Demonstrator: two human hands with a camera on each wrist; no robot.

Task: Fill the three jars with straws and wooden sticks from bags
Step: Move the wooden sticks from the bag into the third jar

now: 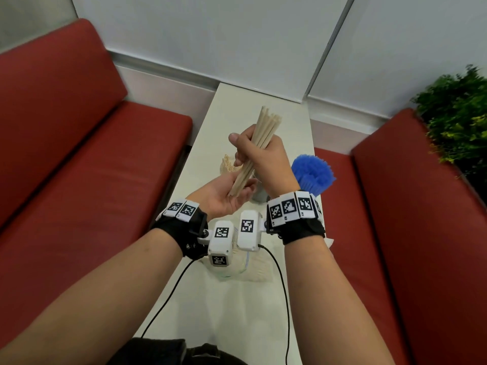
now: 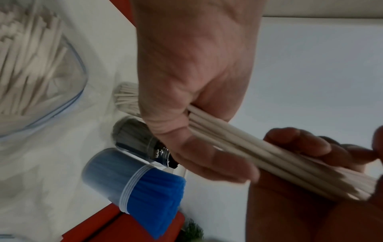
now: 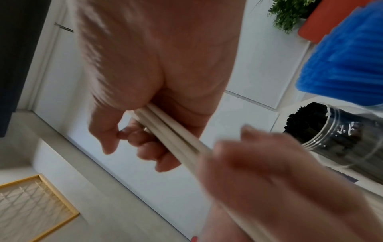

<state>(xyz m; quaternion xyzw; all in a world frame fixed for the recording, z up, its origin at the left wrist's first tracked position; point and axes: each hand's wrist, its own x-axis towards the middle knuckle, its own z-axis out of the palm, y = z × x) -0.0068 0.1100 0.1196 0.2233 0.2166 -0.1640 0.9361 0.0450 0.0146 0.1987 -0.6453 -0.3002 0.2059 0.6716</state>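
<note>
A bundle of beige wooden sticks (image 1: 266, 127) (image 2: 269, 155) (image 3: 172, 135) is held tilted above the white table (image 1: 237, 325). My right hand (image 1: 261, 154) (image 3: 132, 139) (image 2: 300, 147) grips its middle with curled fingers. My left hand (image 1: 232, 196) (image 2: 196, 81) (image 3: 269, 172) lies palm up below and curls loosely round the lower ends. Behind the hands stand a jar of beige sticks (image 1: 228, 164) (image 2: 126, 96), a jar of black straws (image 1: 259, 196) (image 2: 140, 139) (image 3: 331, 139) and a jar of blue straws (image 1: 313, 175) (image 2: 124, 176) (image 3: 342, 57).
A clear bag with more beige sticks (image 1: 255, 270) (image 2: 41, 65) lies on the table under my wrists. Red benches (image 1: 79, 180) (image 1: 408, 233) flank the narrow table. A green plant (image 1: 458, 114) stands at the right, and black cables (image 1: 282, 285) trail towards me.
</note>
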